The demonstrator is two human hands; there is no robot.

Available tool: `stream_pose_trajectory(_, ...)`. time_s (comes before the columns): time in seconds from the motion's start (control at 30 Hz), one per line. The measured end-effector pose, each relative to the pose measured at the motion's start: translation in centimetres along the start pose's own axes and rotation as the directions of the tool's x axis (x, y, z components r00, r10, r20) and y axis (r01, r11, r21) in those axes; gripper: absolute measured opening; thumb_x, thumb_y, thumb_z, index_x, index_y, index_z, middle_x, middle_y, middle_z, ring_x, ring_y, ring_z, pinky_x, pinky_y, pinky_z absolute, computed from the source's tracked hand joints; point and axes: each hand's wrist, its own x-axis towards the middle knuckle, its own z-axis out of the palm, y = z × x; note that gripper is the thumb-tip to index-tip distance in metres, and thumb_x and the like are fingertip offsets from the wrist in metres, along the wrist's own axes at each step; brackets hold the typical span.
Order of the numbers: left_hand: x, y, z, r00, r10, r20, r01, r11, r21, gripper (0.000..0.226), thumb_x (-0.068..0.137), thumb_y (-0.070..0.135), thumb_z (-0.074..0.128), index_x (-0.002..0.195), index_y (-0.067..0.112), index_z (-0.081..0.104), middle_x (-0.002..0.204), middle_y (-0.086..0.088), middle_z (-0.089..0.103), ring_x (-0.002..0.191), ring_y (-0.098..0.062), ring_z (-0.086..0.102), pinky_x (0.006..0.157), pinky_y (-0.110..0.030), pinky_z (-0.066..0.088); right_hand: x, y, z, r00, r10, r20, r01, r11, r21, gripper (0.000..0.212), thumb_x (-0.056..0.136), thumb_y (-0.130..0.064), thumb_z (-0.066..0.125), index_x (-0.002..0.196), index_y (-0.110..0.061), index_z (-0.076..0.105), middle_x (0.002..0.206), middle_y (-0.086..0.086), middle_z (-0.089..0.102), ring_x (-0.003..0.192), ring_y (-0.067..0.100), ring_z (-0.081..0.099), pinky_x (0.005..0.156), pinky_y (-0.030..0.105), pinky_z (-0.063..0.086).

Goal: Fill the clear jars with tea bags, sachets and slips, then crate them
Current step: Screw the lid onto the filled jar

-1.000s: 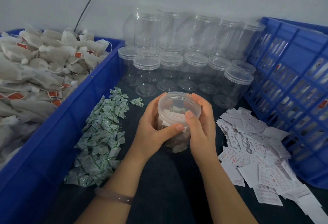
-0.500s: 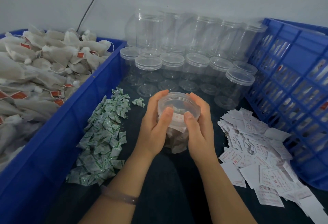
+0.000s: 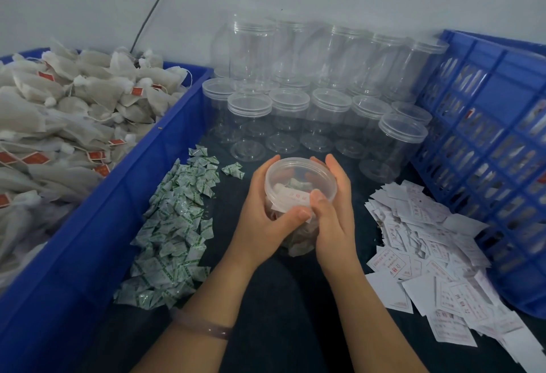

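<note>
Plastic jar (image 3: 300,241), lidded, gripped between my hands: left hand (image 3: 261,222) curled round side, thumb across front; right hand (image 3: 335,219) curled round lid (image 3: 295,174) rim. Jar centre of dark table (image 3: 280,319), tea bags (image 3: 301,250) and slip (image 3: 295,196) inside. Green sachets (image 3: 174,225) just left, white slips (image 3: 428,257) right, empty jars (image 3: 295,106) behind, blue crate (image 3: 496,124) far right.

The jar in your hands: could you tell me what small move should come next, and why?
Probably twist the lid snug: the jar already holds tea bags, a sachet and a slip; the left hand grips its body, and the right hand pinches the lid rim.
</note>
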Motion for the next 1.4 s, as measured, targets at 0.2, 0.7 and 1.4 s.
stream_pose_trajectory(0.2, 0.0, -0.2, -0.2, 1.000, 0.000, 0.013, 0.001, 1.000, -0.005, 0.084, 0.064, 0.047, 0.072, 0.136, 0.025, 0.035, 0.134, 0.001, 0.052, 0.122, -0.008, 0.054, 0.097, -0.021, 0.045, 0.0, 0.2, -0.1, 1.000, -0.013, -0.025, 0.013, 1.000, -0.010, 0.062, 0.080, -0.046, 0.052, 0.137, -0.025, 0.042, 0.130, -0.016, 0.056, 0.119, 0.002, 0.057, 0.092, 0.015, 0.046)
stream_pose_trajectory(0.7, 0.3, -1.0, -0.2, 0.995, -0.081, -0.058, 0.078, 0.996, -0.045, 0.049, 0.078, 0.060, 0.048, 0.107, 0.023, 0.063, 0.104, 0.006, 0.071, 0.100, -0.010, 0.065, 0.086, -0.021, 0.048, 0.2, 0.4, -0.1, 0.994, 0.001, -0.109, 0.000, 1.000, 0.014, 0.051, 0.082, -0.056, 0.043, 0.115, -0.018, 0.051, 0.115, 0.001, 0.059, 0.102, 0.005, 0.061, 0.085, 0.018, 0.048)
stream_pose_trajectory(1.4, 0.1, 0.2, -1.2, 0.976, -0.100, 0.194, 0.093, 0.995, 0.043, 0.090, 0.057, 0.039, 0.077, 0.134, 0.015, 0.038, 0.123, 0.003, 0.056, 0.112, 0.000, 0.057, 0.091, -0.016, 0.045, 0.3, -0.5, -1.1, 0.999, -0.008, 0.040, 0.011, 0.997, -0.079, 0.071, 0.067, -0.039, 0.072, 0.131, -0.023, 0.046, 0.128, -0.004, 0.060, 0.117, 0.011, 0.060, 0.094, 0.025, 0.050)
